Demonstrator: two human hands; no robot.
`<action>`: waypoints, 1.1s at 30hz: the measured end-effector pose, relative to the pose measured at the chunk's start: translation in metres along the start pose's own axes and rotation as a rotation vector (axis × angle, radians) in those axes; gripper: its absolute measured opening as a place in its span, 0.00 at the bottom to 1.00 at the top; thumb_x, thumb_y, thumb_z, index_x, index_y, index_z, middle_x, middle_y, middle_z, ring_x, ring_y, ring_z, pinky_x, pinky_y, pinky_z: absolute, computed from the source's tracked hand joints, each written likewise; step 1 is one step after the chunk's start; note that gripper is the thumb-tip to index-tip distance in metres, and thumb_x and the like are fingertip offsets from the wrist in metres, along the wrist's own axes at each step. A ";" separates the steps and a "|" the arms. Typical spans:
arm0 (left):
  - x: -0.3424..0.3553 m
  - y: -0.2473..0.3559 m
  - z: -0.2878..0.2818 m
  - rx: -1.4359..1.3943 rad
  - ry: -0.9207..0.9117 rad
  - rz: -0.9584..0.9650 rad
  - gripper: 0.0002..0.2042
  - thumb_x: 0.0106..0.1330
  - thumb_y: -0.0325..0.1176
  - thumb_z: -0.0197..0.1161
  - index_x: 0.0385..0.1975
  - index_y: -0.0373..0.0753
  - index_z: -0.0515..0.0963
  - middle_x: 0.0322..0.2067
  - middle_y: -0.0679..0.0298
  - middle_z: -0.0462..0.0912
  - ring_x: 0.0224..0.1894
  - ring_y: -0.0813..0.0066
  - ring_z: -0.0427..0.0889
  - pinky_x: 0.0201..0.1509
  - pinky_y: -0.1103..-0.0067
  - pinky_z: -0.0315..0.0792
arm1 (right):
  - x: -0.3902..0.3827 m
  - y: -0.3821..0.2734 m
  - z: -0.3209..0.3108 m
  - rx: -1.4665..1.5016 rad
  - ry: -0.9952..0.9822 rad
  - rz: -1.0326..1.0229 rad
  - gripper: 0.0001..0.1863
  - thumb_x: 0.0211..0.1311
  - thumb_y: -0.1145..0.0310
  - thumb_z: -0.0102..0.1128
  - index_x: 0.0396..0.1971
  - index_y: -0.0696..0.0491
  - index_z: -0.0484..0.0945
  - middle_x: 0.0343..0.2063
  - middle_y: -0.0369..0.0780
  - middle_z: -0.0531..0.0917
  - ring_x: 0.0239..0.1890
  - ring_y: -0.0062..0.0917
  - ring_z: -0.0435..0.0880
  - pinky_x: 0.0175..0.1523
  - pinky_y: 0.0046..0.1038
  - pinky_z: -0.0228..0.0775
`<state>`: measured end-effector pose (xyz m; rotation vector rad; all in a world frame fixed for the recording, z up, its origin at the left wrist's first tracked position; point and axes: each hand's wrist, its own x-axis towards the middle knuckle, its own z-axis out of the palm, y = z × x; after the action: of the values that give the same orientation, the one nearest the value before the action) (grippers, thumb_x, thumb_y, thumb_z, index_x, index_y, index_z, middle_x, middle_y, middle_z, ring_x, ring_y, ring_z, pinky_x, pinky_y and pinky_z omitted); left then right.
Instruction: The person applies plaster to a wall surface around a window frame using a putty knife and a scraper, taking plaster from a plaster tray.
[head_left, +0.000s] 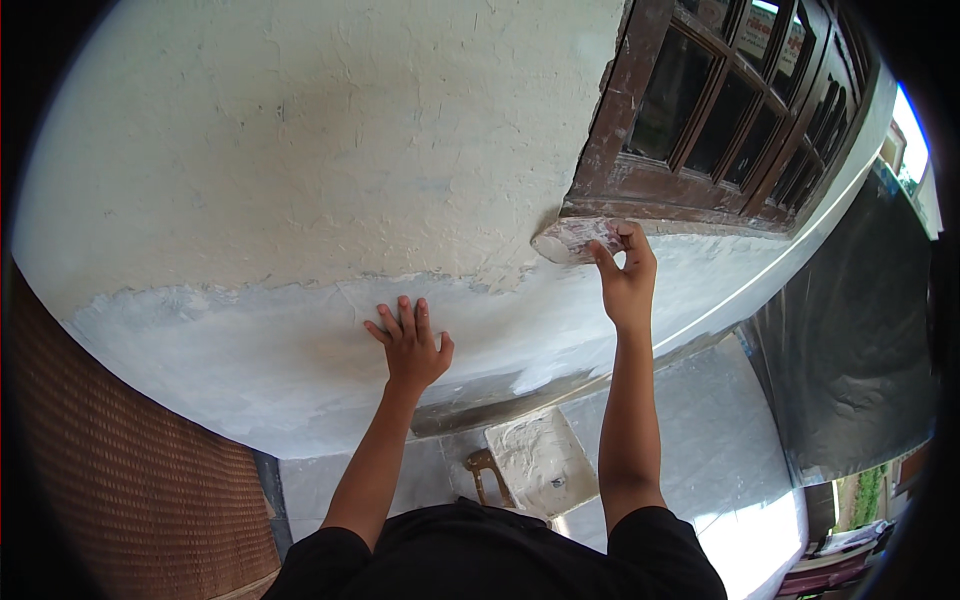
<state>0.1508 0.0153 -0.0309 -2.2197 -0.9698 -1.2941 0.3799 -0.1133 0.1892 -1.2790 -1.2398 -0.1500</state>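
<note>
My right hand pinches a flat putty scraper between thumb and fingers. White paste smears the scraper, which lies against the wall just under the lower left corner of the brown window frame. Spread flat on the white-coated part of the wall, my left hand holds nothing. Above the hands the wall is cream and rough, with a ragged border where the white coat begins. Below, between my forearms, stands a square tray with thick white paste in it.
A brown handle-shaped piece sits at the tray's left side on the grey tiled floor. A woven brown panel stands at the left. Dark sheeting hangs at the right, beyond the wall's end.
</note>
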 end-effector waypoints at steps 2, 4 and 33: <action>0.000 -0.001 0.000 0.003 0.005 -0.001 0.47 0.58 0.43 0.60 0.71 0.31 0.39 0.72 0.42 0.27 0.70 0.29 0.20 0.61 0.33 0.19 | -0.001 0.004 0.000 0.052 0.033 -0.021 0.11 0.53 0.83 0.64 0.37 0.60 0.77 0.28 0.38 0.83 0.34 0.20 0.78 0.43 0.23 0.69; 0.000 0.000 0.000 -0.002 0.004 0.000 0.47 0.58 0.43 0.60 0.71 0.31 0.39 0.72 0.42 0.27 0.70 0.28 0.19 0.61 0.33 0.19 | -0.006 0.007 0.003 0.064 -0.113 -0.058 0.11 0.53 0.82 0.64 0.37 0.60 0.77 0.29 0.38 0.83 0.35 0.20 0.78 0.44 0.23 0.69; -0.001 -0.001 -0.001 -0.002 0.003 0.001 0.46 0.57 0.43 0.61 0.70 0.31 0.40 0.71 0.41 0.28 0.70 0.28 0.19 0.61 0.32 0.19 | -0.023 0.015 0.001 0.488 0.027 0.172 0.12 0.54 0.86 0.62 0.36 0.57 0.73 0.33 0.33 0.76 0.38 0.15 0.72 0.46 0.18 0.64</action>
<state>0.1494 0.0155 -0.0312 -2.2192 -0.9666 -1.2981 0.3803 -0.1187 0.1626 -0.9449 -1.0533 0.2471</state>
